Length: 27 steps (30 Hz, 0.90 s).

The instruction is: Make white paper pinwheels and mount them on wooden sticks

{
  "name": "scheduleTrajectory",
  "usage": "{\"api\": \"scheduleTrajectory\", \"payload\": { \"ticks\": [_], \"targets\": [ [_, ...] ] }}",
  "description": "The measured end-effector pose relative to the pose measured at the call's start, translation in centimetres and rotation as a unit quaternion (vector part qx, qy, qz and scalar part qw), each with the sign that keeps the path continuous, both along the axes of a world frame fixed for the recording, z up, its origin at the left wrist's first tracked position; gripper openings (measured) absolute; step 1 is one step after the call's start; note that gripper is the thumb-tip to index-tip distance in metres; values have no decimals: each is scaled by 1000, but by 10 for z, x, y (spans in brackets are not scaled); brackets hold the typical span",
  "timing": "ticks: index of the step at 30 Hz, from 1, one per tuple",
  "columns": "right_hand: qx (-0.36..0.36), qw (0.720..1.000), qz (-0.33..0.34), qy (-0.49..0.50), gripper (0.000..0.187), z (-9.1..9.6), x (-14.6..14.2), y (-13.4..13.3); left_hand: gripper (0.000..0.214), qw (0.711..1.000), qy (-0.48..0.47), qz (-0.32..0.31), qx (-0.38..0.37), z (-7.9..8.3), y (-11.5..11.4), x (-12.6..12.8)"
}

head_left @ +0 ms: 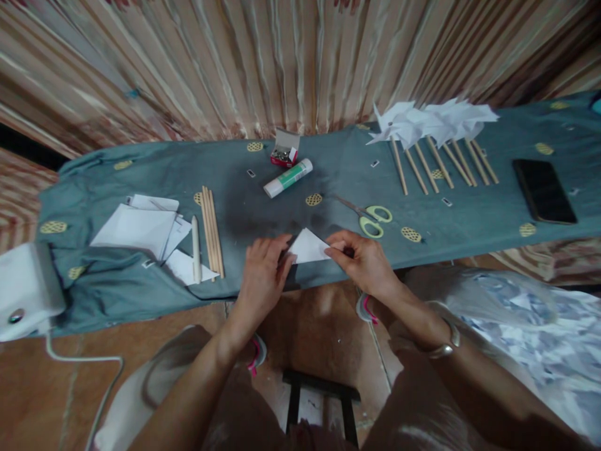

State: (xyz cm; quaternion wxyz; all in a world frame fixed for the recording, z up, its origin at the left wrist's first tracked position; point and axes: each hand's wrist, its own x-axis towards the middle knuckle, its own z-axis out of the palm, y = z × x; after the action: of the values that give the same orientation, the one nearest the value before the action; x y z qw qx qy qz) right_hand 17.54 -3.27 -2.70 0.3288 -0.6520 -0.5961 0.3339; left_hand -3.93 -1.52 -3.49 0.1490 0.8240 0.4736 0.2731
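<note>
Left hand (265, 264): pinching white paper's (308, 247) left edge
Right hand (364, 260): clamped on its right corner
Scissors (372, 213): lying farther off, right

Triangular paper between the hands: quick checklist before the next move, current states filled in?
1. Left hand at the left edge of the triangular paper: ok.
2. Right hand gripping the paper's right corner: ok.
3. Underside creases lined up: cannot tell, hidden from the head view.
4. Glue stick apart from the paper: ok, lying farther back.
5. Small box closed: not ok, flap up.
6. Scissors blades fully closed: cannot tell, too blurred.
</note>
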Motion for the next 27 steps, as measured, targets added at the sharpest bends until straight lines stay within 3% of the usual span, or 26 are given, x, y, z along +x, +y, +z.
{"api": "scheduleTrajectory", "payload": {
  "ticks": [3, 6, 13, 27],
  "targets": [
    [-2, 1000, 7, 0, 9, 1, 0, 0, 34, 992, 42, -81, 83, 3, -15, 8],
    [-4, 1000, 9, -1, 8, 2, -1, 1, 40, 982, 101, -126, 96, -1, -30, 17],
    [4, 1000, -13, -12, 10, 4, -3, 3, 53, 980, 140, -134, 48, -13, -36, 20],
    [-7, 999, -34, -36, 16, 8, -8, 5, 56, 975, 175, -131, 32, -13, -34, 20]
  ]
}}
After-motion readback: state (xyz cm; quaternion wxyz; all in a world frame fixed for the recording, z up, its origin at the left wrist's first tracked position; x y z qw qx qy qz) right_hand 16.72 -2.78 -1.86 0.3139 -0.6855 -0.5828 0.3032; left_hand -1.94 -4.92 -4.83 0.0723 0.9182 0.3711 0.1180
